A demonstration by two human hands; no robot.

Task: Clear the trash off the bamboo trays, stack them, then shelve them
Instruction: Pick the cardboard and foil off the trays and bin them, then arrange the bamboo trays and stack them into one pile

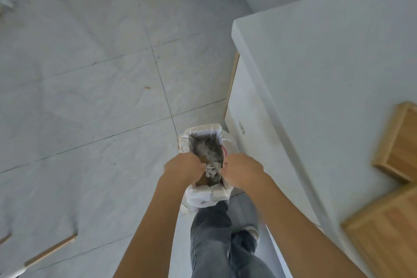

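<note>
Both hands hang over a small floor bin lined with a white plastic bag (204, 140), which stands on the grey tiled floor against the near left corner of the white table (327, 70). The left hand (184, 168) and right hand (242, 172) are curled into loose fists facing each other, and a crumpled wad of whitish paper trash (211, 170) sits between them, just above the bin's mouth. Whether the fingers pinch that wad or have let it go, I cannot tell; the fingertips are hidden.

The two light bamboo trays lie well away to the right of the hands, up on the table near its right edge: the far bamboo tray (399, 142) partly cut by the frame, the near bamboo tray (383, 232) closer to the body. Both look bare of trash where visible. Their long sides run roughly away from the person. The right hand is nearer to them, so reaching back likely starts there; stacking appears to come next.
</note>
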